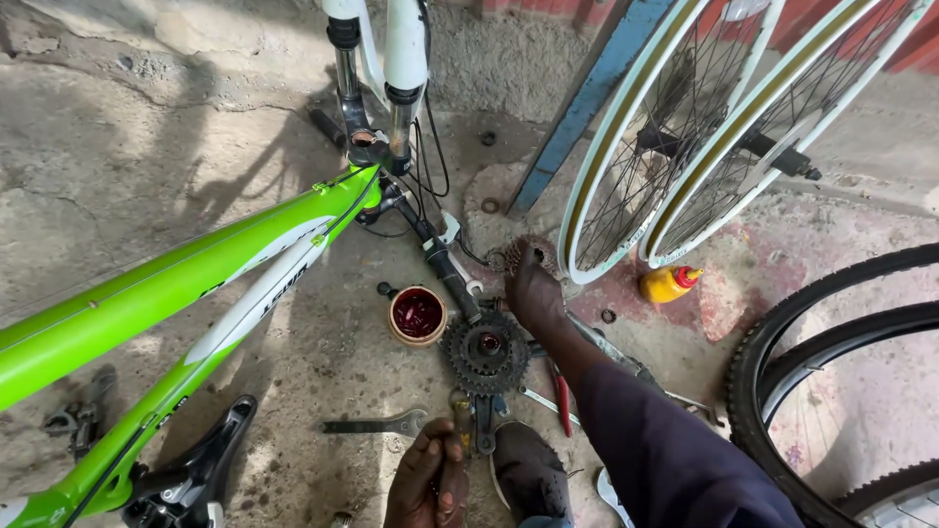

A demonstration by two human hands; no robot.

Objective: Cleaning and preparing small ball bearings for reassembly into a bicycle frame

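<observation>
My left hand (428, 481) is at the bottom centre, closed round the handle of a metal tool (461, 418) that points up toward a dark toothed sprocket cluster (486, 350) lying on the concrete. My right hand (533, 293), on a dark blue sleeve (665, 450), reaches past the cluster. Its fingers curl down onto a rusty sprocket (520, 252) beside the near white wheel rim (611, 186); its grip is hidden. My dark shoe (530, 471) rests just below the cluster.
A green bicycle frame (166, 293) slants across the left, its fork (386, 68) at the top. Nearby lie a tin of red grease (418, 315), a flat wrench (377, 425), red-handled pliers (563, 399) and a yellow bottle (668, 284). Black tyres (782, 342) stand at right.
</observation>
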